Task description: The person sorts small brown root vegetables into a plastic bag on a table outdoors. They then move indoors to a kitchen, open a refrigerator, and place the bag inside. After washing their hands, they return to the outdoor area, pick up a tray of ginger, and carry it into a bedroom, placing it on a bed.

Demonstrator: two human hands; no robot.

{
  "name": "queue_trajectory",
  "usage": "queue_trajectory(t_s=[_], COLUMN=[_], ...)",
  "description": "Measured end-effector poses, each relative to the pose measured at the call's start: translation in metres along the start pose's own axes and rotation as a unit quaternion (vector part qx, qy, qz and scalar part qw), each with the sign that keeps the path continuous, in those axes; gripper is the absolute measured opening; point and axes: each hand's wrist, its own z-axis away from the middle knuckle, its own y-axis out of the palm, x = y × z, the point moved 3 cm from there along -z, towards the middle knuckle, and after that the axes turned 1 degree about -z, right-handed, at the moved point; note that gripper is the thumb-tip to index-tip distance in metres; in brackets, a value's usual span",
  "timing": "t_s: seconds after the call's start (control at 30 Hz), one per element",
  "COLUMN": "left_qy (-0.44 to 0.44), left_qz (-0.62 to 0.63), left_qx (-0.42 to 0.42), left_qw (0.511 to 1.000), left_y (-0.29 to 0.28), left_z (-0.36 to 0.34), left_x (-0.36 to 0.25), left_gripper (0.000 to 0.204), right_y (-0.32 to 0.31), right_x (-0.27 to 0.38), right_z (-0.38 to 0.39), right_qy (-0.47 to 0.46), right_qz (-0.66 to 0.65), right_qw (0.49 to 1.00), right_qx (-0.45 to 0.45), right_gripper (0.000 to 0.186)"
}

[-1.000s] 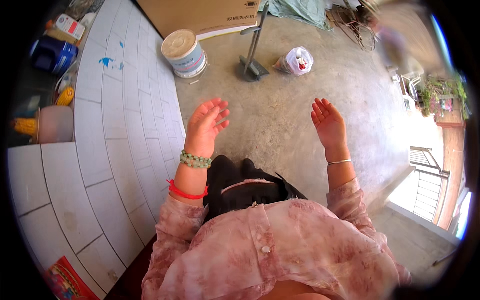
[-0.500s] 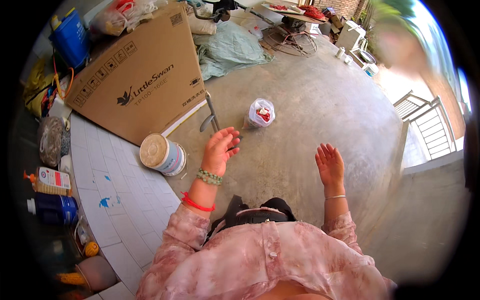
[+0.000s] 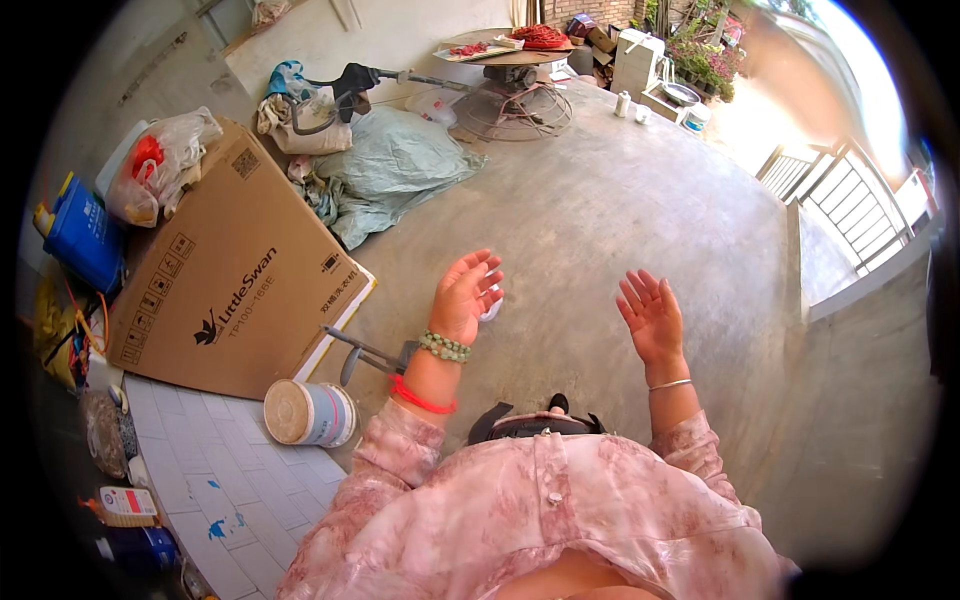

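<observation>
My left hand (image 3: 462, 295) is raised palm up with fingers apart and loosely curved, holding nothing; a bead bracelet and a red band circle that arm. A small white plastic bag (image 3: 490, 311) on the floor is mostly hidden behind it. Below and left of this hand lie a grey-handled tool (image 3: 366, 352) and a lidded white bucket (image 3: 310, 414). My right hand (image 3: 652, 312) is also held palm up in the air with its fingers apart and empty, over the grey concrete floor (image 3: 730, 290).
A large cardboard box (image 3: 220, 290) leans at left with bags (image 3: 160, 170) and blue containers (image 3: 80, 235) around it. A green tarpaulin (image 3: 390, 170) lies beyond. Farther back stand a round table (image 3: 470, 42) and white cans (image 3: 622, 105). A railing (image 3: 840, 200) runs at right.
The view has swung up and rightward, bringing the back wall and table into sight. The white bag is now largely behind my left hand. Both hands remain raised and empty.
</observation>
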Motion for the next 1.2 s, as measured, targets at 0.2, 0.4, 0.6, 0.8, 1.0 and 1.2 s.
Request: queue_trajectory(t_s=[0.2, 0.4, 0.6, 0.8, 1.0, 1.2], left_qy=[-0.038, -0.044, -0.071, -0.111, -0.161, -0.114], left_qz=[-0.02, -0.035, -0.028, -0.048, -0.088, -0.137], left_qx=[-0.004, 0.008, 0.052, 0.086, 0.128, 0.101], left_qw=[0.999, 0.998, 0.996, 0.989, 0.975, 0.979], left_y=[0.043, 0.066, 0.087, 0.107, 0.131, 0.135], left_z=[-0.075, -0.166, -0.279, -0.39, -0.473, -0.558], left_x=[0.028, 0.028, 0.023, 0.008, 0.007, -0.003], left_gripper=[0.03, 0.03, 0.03, 0.029, 0.035, 0.041], right_y=[-0.012, -0.018, -0.014, 0.005, -0.007, -0.006], right_x=[0.053, 0.062, 0.088, 0.107, 0.109, 0.13], right_z=[-0.079, -0.155, -0.242, -0.318, -0.387, -0.511], right_qy=[-0.006, 0.003, -0.024, -0.071, -0.044, 0.013], right_qz=[-0.003, -0.019, 0.001, 0.001, -0.027, -0.021], right_qw=[1.0, 1.0, 0.998, 0.996, 0.997, 1.0], right_qx=[-0.021, -0.021, -0.05, -0.057, -0.06, -0.004], right_gripper=[0.043, 0.045, 0.043, 0.042, 0.039, 0.041])
